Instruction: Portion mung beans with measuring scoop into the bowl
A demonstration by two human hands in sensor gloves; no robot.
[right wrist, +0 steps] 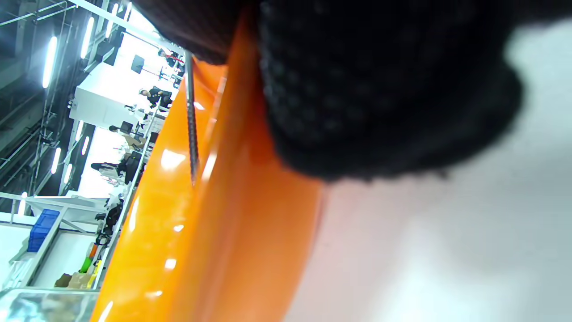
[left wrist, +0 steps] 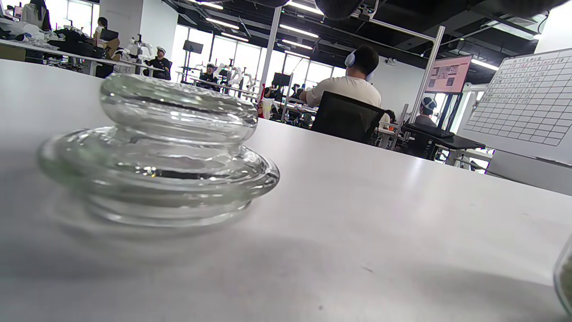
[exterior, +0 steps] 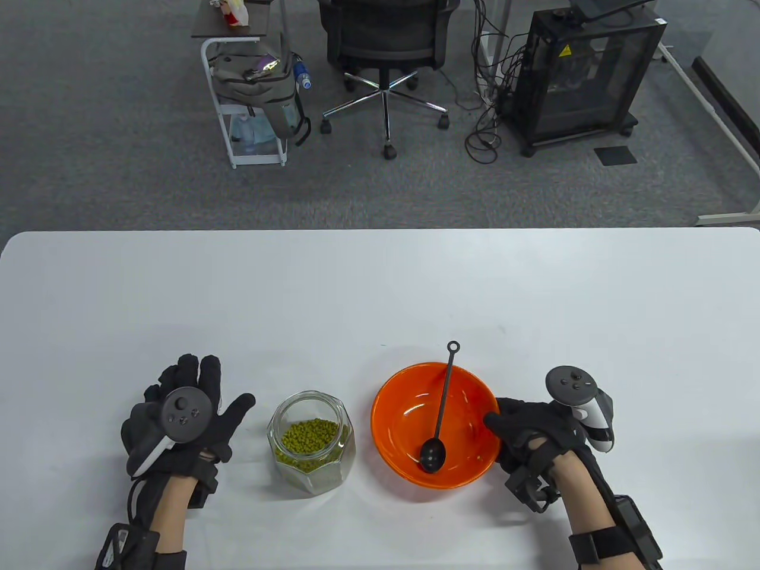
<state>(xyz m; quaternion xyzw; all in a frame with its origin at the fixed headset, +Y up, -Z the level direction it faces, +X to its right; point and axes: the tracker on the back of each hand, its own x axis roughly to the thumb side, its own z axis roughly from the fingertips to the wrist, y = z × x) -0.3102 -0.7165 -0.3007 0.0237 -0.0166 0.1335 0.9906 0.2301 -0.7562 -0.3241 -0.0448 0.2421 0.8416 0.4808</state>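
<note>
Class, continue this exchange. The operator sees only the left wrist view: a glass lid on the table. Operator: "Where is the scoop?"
Observer: The scoop lies in the orange bowl, its handle leaning over the far rim.
Operator: Is a hand on it?
Observer: No. The right hand grips the bowl's right rim.
Operator: And the beans?
Observer: The mung beans are in the open jar, between the left hand and the bowl.

Both gloved hands low on the table — one spread, one curled.

The left hand (exterior: 178, 418) lies palm down, fingers (exterior: 190, 371) straight and thumb out to the side, holding nothing. The right hand (exterior: 537, 436) stands on its edge — fingers (right wrist: 384, 89) curled round the rim of the orange bowl (exterior: 404, 457).
</note>
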